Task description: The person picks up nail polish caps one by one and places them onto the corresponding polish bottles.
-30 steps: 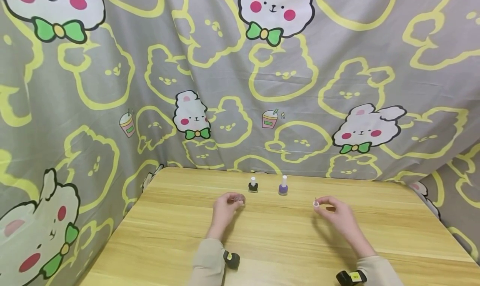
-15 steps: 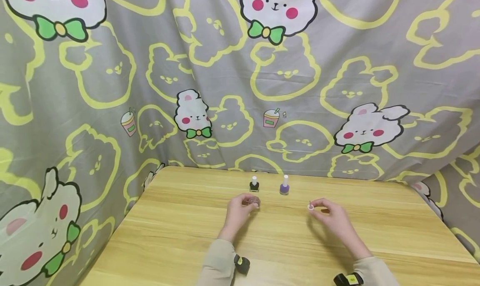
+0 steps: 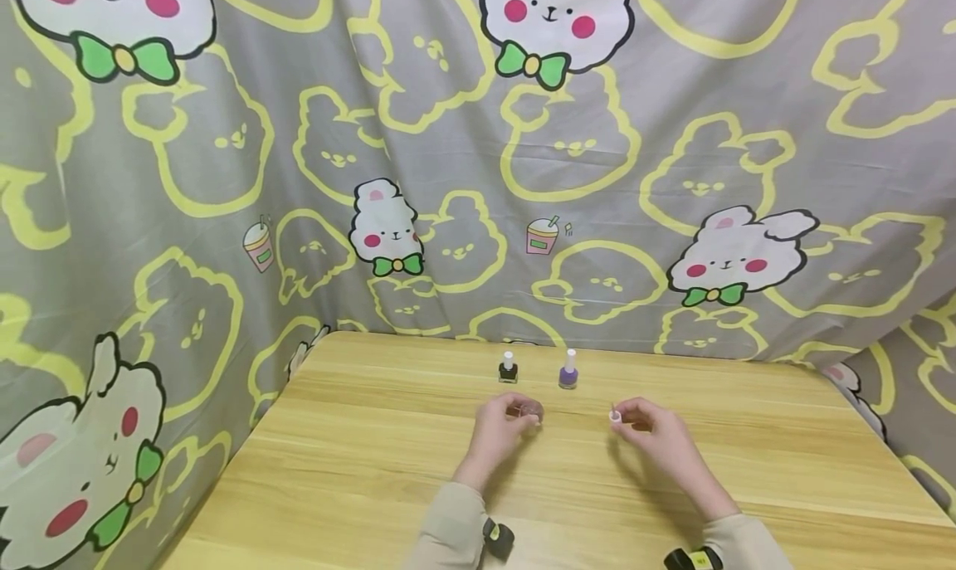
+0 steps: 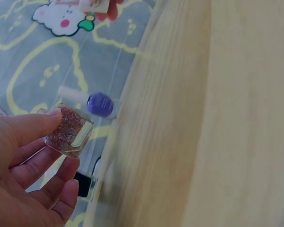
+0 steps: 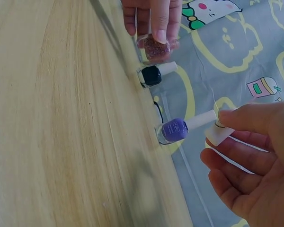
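Note:
My left hand [image 3: 499, 427] holds a clear nail polish bottle [image 4: 71, 130] with reddish glitter inside, pinched between thumb and fingers a little above the table. No cap shows on this bottle. To the right, my right hand [image 3: 657, 433] pinches a white nail polish cap [image 5: 217, 135]; in the head view a thin brush stem points up from it. The cap and the glitter bottle are apart, with a gap between the hands. Behind them stand a black nail polish bottle [image 3: 508, 371] and a purple nail polish bottle [image 3: 568, 377], both upright with white caps on.
The wooden table [image 3: 358, 437] reaches back to a grey curtain [image 3: 463, 155] printed with cartoon animals, which also hangs at the left and right. A dark camera on a strap [image 3: 499, 538] sits at the left wrist, another wrist camera [image 3: 693, 558] at the right.
My left hand has moved to the right with the glitter bottle. My right hand has shifted slightly left with the cap, so the two are closer. The standing bottles have stayed in place.

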Available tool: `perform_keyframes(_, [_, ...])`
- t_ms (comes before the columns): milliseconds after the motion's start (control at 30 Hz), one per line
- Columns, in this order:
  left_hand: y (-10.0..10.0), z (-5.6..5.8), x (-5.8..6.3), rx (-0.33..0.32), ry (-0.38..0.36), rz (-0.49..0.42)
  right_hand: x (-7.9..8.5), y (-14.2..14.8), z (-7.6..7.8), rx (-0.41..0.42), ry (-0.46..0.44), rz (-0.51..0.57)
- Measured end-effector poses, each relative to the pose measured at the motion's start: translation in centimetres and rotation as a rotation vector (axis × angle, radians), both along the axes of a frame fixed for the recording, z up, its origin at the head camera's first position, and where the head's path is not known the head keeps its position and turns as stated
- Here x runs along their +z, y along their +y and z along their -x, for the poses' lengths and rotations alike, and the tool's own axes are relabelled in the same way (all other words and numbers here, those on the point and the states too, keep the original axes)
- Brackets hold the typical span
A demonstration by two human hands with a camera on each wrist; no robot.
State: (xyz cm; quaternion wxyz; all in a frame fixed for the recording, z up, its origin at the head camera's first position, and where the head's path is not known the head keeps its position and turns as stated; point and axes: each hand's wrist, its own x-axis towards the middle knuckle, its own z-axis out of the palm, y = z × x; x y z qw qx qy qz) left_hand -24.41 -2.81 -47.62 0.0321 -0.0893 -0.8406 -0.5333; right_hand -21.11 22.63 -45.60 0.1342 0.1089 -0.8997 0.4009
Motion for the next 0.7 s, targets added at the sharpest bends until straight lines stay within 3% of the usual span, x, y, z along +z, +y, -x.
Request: perform_keyframes(700, [2.9, -1.4, 0.4, -0.121, 0.069, 0.067, 1.1, -0.8, -0.5, -0.01, 0.038, -0.085])
